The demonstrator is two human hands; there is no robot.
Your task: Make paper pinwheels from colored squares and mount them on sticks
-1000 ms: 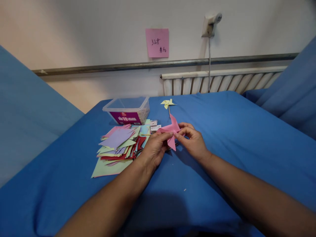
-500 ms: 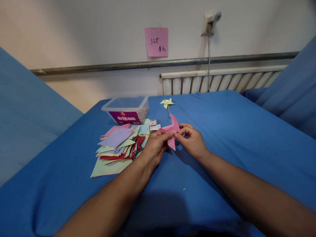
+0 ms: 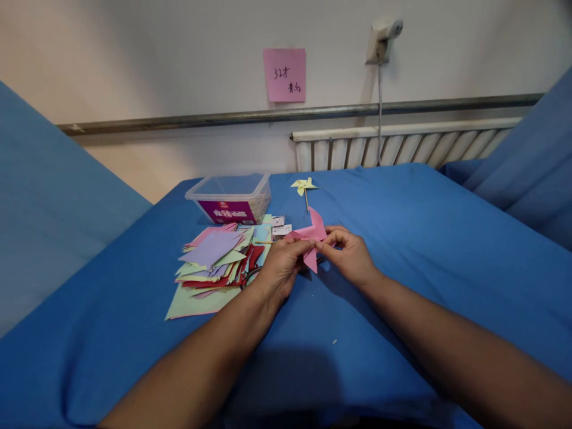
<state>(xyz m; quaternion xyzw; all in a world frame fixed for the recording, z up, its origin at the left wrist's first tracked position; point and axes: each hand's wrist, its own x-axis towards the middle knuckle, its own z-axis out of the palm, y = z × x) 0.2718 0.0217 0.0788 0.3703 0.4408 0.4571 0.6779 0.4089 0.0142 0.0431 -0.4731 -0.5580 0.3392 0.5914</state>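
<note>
A pink paper pinwheel (image 3: 316, 225) is held up in front of me, its pointed blades sticking out above and below my fingers. My left hand (image 3: 286, 262) pinches its left side, thumb near the centre. From the right, my right hand (image 3: 348, 250) grips it with thumb and bent fingers, the two thumbs nearly meeting at the middle. Whether a pin or stick is at its centre I cannot tell. Behind it, a finished yellow pinwheel (image 3: 304, 186) on a thin stick lies on the blue cloth. Left of my left hand is a pile of coloured paper (image 3: 212, 250).
A clear plastic box (image 3: 232, 193) with a purple label stands behind the paper pile on the blue-covered table (image 3: 402, 238). Small white cards (image 3: 281, 229) lie beside the pile. Dark scissor-like handles (image 3: 252, 274) show partly by my left wrist. Blue curtains (image 3: 527, 149) hang at both sides.
The view has shifted very slightly. Both hands keep the same hold on the pink pinwheel, and nothing else has visibly moved.
</note>
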